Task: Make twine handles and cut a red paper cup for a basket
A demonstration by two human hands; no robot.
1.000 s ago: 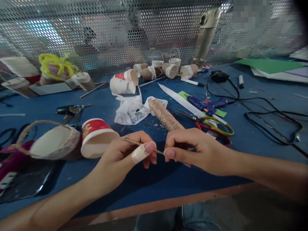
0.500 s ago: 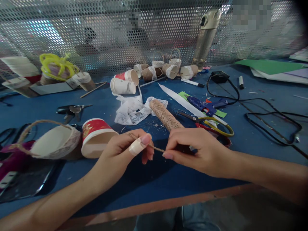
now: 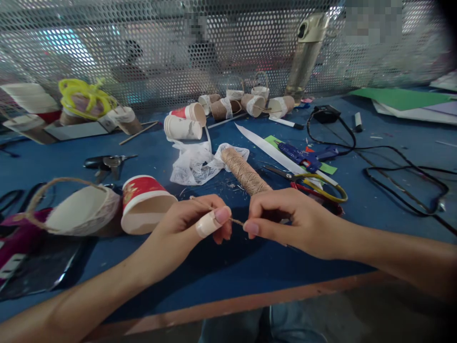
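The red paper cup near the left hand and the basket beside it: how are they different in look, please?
The basket has an arched twine handle; the red paper cup has none. The basket has white lace around its side, while the cup shows a red band with a gold pattern. Both are pale inside and are on the blue table, near the left hand.
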